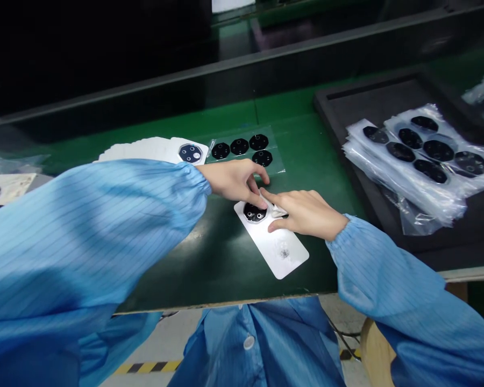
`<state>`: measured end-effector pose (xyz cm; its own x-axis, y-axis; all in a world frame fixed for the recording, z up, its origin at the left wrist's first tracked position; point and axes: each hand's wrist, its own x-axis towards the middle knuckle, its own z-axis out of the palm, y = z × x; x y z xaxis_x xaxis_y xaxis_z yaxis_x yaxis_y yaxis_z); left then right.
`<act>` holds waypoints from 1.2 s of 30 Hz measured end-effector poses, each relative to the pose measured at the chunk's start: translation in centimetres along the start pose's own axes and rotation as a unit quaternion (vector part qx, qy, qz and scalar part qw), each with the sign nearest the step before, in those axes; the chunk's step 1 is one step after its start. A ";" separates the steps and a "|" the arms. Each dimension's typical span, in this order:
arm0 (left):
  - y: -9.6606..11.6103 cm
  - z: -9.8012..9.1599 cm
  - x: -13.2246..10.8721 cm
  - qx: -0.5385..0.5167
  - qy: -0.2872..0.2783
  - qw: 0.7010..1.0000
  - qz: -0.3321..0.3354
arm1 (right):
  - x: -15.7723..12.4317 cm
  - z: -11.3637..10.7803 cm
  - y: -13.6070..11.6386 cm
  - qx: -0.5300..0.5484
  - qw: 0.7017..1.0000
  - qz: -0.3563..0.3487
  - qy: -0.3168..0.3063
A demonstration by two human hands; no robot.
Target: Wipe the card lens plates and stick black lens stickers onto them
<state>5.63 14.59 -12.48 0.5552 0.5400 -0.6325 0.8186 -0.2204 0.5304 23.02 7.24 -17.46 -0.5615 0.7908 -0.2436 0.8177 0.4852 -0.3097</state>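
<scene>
Hands: two, the left hand (pixel 236 183) and the right hand (pixel 308 215)
Blue striped sleeves (pixel 84 236): two
White tab (pixel 279 213): one, between the hands
White phone back panels: one lying alone (pixel 284 258), plus a fanned stack (pixel 137 150), its count too hard to tell
Black octagonal camera plates: thirteen in view, four on a film sheet (pixel 242 161), one on the lone panel (pixel 254 212), one atop the stack (pixel 190 153), seven in clear plastic bags (pixel 407 201)
Black trays (pixel 367 91): one
Green workbenches (pixel 210 269): one
</scene>
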 end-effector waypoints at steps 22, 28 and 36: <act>4.3 -0.3 -0.7 0.167 -0.023 0.981 -0.099 | -0.3 -0.5 -0.1 -0.002 1.000 -0.002 -0.011; 4.9 -0.3 -0.5 0.203 -0.032 0.975 -0.088 | -0.4 -0.6 -0.2 -0.002 1.000 -0.006 -0.010; 3.0 0.4 -0.9 0.161 -0.015 0.982 -0.101 | -0.1 -0.1 -0.1 -0.010 1.000 0.009 -0.011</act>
<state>7.60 13.12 -10.53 0.3774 0.5764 -0.7248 0.9136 -0.3597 0.1897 23.03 7.14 -17.31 -0.5483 0.7919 -0.2690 0.8304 0.4774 -0.2871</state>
